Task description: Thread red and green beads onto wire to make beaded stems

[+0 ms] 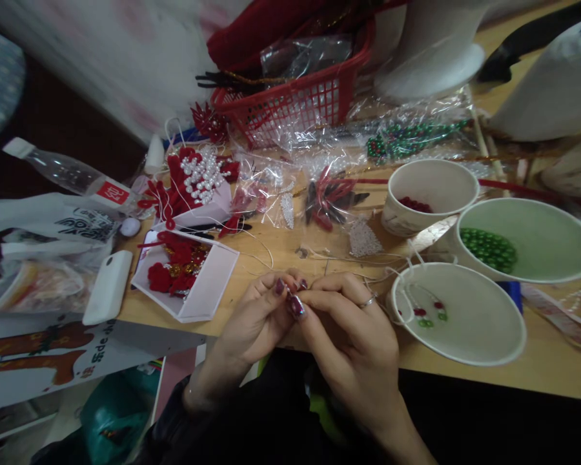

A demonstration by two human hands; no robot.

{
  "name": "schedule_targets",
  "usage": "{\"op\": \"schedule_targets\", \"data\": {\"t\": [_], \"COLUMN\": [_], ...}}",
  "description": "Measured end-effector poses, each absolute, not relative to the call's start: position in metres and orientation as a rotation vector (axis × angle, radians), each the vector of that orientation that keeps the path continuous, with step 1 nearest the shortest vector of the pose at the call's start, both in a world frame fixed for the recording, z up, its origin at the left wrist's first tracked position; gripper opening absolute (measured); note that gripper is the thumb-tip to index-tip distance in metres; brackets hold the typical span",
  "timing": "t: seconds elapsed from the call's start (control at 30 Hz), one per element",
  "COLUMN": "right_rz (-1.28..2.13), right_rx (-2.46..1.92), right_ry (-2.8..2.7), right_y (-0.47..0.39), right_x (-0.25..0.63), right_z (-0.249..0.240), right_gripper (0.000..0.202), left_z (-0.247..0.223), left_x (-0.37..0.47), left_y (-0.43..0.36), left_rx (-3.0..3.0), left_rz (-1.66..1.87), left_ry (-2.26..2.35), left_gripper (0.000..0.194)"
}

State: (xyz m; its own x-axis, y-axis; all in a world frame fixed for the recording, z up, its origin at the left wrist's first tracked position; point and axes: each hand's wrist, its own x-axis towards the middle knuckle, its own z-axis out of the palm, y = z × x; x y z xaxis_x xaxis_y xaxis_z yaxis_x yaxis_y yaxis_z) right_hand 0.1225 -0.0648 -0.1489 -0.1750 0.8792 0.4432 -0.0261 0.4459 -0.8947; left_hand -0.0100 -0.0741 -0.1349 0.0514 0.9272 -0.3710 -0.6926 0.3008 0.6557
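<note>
At the table's front edge, my left hand (264, 316) and my right hand (353, 329) meet fingertip to fingertip. Both are closed in a pinch, and whatever sits between the fingers is too small and hidden to make out. A ring shows on a finger of the right hand. Close by on the right stands a paper bowl (479, 316) with white cords over its rim and a few red and green beads on them. Left of my hands, an open white box (208, 284) holds red fuzzy flowers (167, 278) with gold pieces.
Behind are a bowl of green beads (489, 250), a cup of red beads (415, 205), clear plastic bags (332, 194) and a red basket (290, 106). White pearl beads (203, 177), a plastic bottle (72, 171) and a white case (107, 287) lie to the left.
</note>
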Motion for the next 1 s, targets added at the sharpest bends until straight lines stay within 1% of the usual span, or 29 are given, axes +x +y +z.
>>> {"op": "schedule_targets", "data": {"t": [0.63,1.0], "right_rz": [1.024,1.05], "right_rx": [-0.771,-0.78], "right_ry": [-1.505,-1.487], "right_y": [-0.0636,-0.0636], "right_x": [0.1225,0.1234], "right_z": [-0.1469,-0.1477], "right_gripper": [0.013,0.014], "left_z": [-0.1337,-0.1322], "left_x": [-0.0096,-0.0092], "left_y": [-0.0755,-0.0755], "left_rx": [0.292,0.265], "left_rz": [1.263,1.245], "left_ry": [0.879,0.93], "left_gripper": [0.02,0.027]}}
